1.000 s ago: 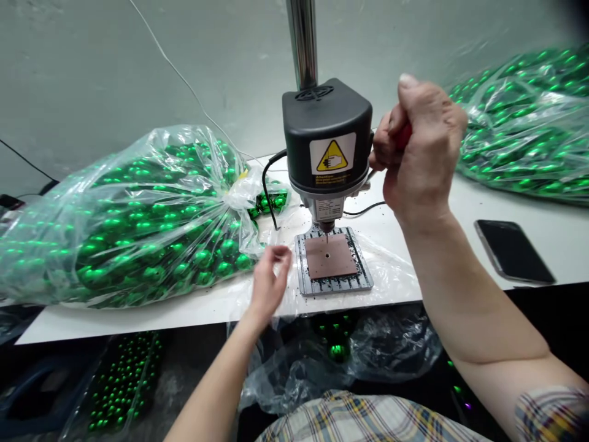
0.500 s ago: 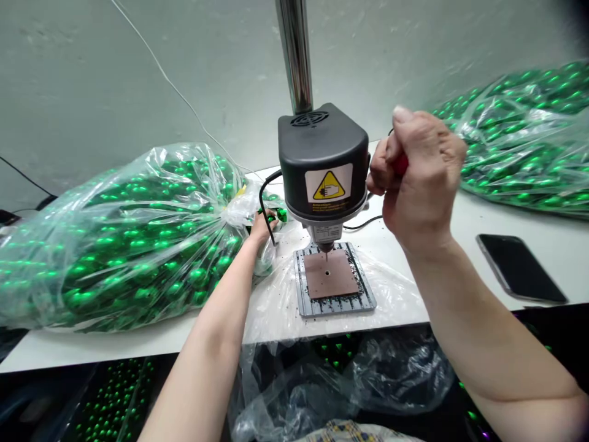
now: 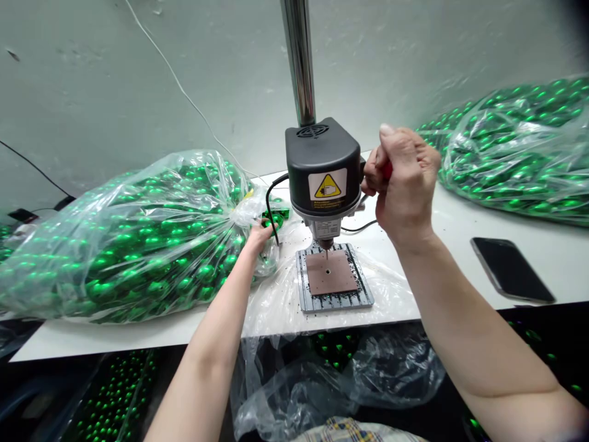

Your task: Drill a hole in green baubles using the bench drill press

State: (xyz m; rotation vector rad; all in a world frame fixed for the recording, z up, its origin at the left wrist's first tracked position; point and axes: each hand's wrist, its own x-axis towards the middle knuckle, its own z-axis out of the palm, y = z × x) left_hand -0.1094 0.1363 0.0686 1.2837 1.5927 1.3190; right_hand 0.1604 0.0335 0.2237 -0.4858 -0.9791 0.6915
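My right hand [image 3: 407, 175] is closed around the red handle [image 3: 386, 170] at the side of a small drill press [image 3: 322, 162]. Below its black motor housing, a thin drill bit [image 3: 327, 253] points down at a brown square pad [image 3: 331, 276]. That pad has a small hole and lies on a grooved grey base plate [image 3: 335, 305]. To the left, my left hand [image 3: 261, 234] has its fingers on a shiny green ball [image 3: 275, 219] at the gathered mouth of a clear plastic bag [image 3: 161, 239]. Part of its fingers is hidden by the ball.
Another clear bag of green balls [image 3: 519, 153] sits at the right by the wall. A phone [image 3: 513, 270] lies near the table's front edge. Dark shavings are scattered around the plate. A black cable [image 3: 269, 196] loops by my left hand. Clear plastic [image 3: 294, 387] hangs below the edge.
The view has shifted slightly. My left hand stays at the bag's mouth, and the ball beside its fingers shows more fully. My right hand remains on the handle.
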